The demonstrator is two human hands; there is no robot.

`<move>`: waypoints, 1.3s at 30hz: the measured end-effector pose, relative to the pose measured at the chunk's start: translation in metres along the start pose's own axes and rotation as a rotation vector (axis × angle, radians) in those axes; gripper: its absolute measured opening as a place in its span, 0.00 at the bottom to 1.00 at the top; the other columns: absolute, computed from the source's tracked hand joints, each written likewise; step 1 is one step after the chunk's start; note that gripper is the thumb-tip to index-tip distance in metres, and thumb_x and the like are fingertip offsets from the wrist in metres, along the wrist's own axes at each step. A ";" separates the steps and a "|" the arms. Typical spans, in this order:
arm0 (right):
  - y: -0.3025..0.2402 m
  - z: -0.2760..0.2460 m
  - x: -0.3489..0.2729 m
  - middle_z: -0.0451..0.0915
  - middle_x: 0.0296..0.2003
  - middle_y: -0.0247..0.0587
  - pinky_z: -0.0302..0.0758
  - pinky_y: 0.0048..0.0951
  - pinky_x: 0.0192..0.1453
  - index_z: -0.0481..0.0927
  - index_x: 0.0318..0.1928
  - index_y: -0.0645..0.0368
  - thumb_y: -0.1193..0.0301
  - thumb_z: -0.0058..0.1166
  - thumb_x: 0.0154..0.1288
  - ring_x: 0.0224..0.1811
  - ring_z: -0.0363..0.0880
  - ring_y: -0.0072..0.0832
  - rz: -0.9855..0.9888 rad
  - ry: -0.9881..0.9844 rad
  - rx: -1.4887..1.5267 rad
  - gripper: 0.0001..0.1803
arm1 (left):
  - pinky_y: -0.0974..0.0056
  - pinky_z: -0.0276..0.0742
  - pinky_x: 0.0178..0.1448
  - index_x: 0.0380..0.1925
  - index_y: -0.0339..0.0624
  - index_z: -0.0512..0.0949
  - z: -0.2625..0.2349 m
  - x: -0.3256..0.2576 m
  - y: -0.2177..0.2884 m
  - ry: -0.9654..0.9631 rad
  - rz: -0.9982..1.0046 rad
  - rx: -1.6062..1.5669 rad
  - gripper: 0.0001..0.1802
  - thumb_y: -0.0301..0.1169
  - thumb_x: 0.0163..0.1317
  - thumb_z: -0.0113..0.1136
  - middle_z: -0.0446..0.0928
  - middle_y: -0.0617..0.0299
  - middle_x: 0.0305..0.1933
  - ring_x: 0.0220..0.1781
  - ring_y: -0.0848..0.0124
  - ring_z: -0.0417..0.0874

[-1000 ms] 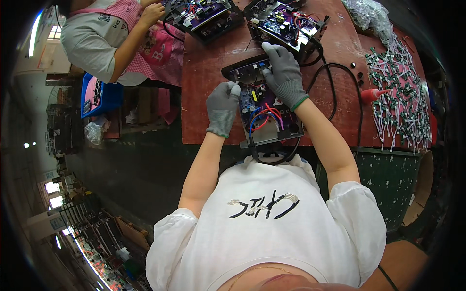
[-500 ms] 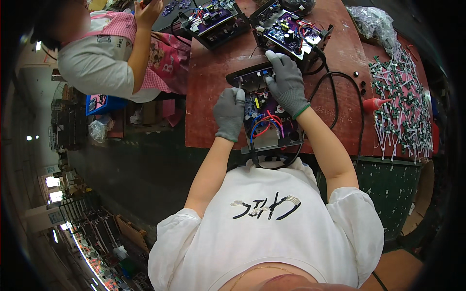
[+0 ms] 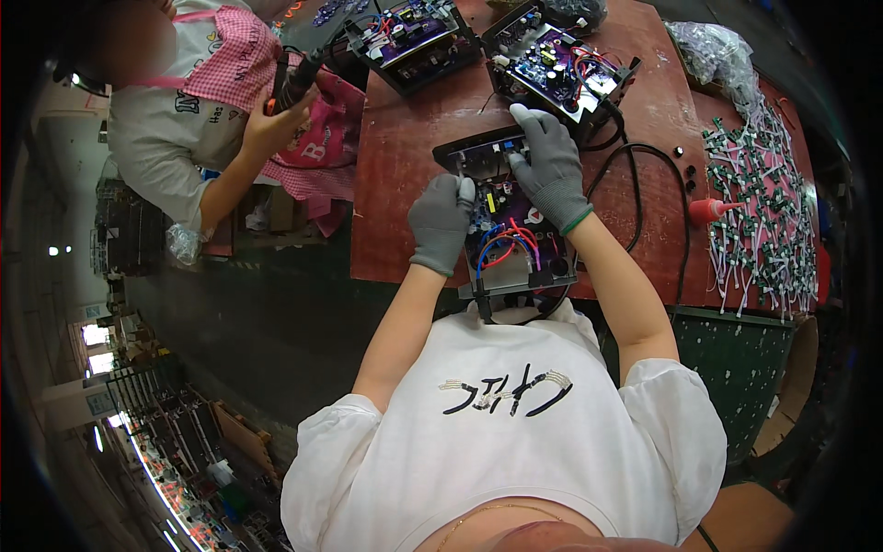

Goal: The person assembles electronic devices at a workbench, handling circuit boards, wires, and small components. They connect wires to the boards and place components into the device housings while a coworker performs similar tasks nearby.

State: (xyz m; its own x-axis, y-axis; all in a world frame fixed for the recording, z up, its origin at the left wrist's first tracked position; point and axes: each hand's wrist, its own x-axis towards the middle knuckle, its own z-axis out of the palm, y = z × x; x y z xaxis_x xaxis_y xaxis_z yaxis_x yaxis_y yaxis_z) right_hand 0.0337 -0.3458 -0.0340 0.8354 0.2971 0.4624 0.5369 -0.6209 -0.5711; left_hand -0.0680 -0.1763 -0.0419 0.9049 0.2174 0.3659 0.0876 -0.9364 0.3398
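Note:
An opened electronic unit (image 3: 552, 247) with a purple circuit board and red and blue wires lies at the table's near edge. Its black front panel (image 3: 451, 158) stands at the far end. My left hand (image 3: 440, 223), in a grey glove, is closed at the unit's left side, thumb and fingertips gripping near the panel's lower left corner. In a matching glove, my right hand (image 3: 554, 170) holds the panel's right end, with its forefinger over the top edge and the thumb in front. The palms hide part of the board.
Two similar opened units, a left one (image 3: 411, 41) and a right one (image 3: 552, 64), stand farther back. A black cable (image 3: 636, 198) loops across the red table (image 3: 395, 184). On the right are a red bottle (image 3: 706, 211) and many small wired boards (image 3: 763, 202). A co-worker (image 3: 221, 110) stands at left.
The co-worker's hand has come down and now shows a dark, handheld tool. My hands keep their hold on the unit and panel, with only a slight shift of the whole view.

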 end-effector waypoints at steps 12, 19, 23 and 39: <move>0.000 -0.001 0.000 0.73 0.52 0.44 0.72 0.46 0.53 0.68 0.66 0.48 0.69 0.63 0.53 0.50 0.74 0.46 0.014 -0.025 0.029 0.37 | 0.49 0.74 0.32 0.32 0.47 0.75 -0.001 0.000 0.001 -0.042 -0.023 0.073 0.16 0.48 0.69 0.55 0.78 0.54 0.33 0.31 0.51 0.81; -0.002 -0.005 0.001 0.73 0.52 0.46 0.71 0.44 0.59 0.70 0.66 0.50 0.74 0.62 0.51 0.54 0.73 0.47 0.043 -0.064 0.064 0.37 | 0.52 0.73 0.30 0.32 0.47 0.75 0.003 -0.002 -0.002 0.035 0.055 0.095 0.14 0.45 0.68 0.57 0.77 0.57 0.31 0.29 0.53 0.80; 0.003 -0.003 0.002 0.74 0.50 0.44 0.71 0.46 0.54 0.69 0.65 0.49 0.70 0.62 0.53 0.51 0.74 0.46 0.006 -0.042 0.057 0.36 | 0.53 0.73 0.29 0.31 0.47 0.75 0.001 0.000 -0.002 0.069 0.077 0.055 0.13 0.43 0.68 0.58 0.75 0.58 0.29 0.28 0.55 0.79; 0.000 -0.005 0.002 0.74 0.48 0.44 0.71 0.46 0.53 0.71 0.64 0.49 0.72 0.62 0.52 0.50 0.74 0.46 0.014 -0.057 0.112 0.35 | 0.55 0.71 0.27 0.28 0.46 0.74 -0.007 0.000 -0.004 0.057 0.134 0.010 0.13 0.39 0.65 0.63 0.74 0.58 0.27 0.25 0.57 0.78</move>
State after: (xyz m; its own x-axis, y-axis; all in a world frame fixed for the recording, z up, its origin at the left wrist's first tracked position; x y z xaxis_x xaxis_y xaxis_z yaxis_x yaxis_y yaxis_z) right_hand 0.0351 -0.3487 -0.0295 0.8466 0.3318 0.4162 0.5322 -0.5412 -0.6511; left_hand -0.0712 -0.1702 -0.0367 0.8838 0.1057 0.4557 -0.0277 -0.9606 0.2764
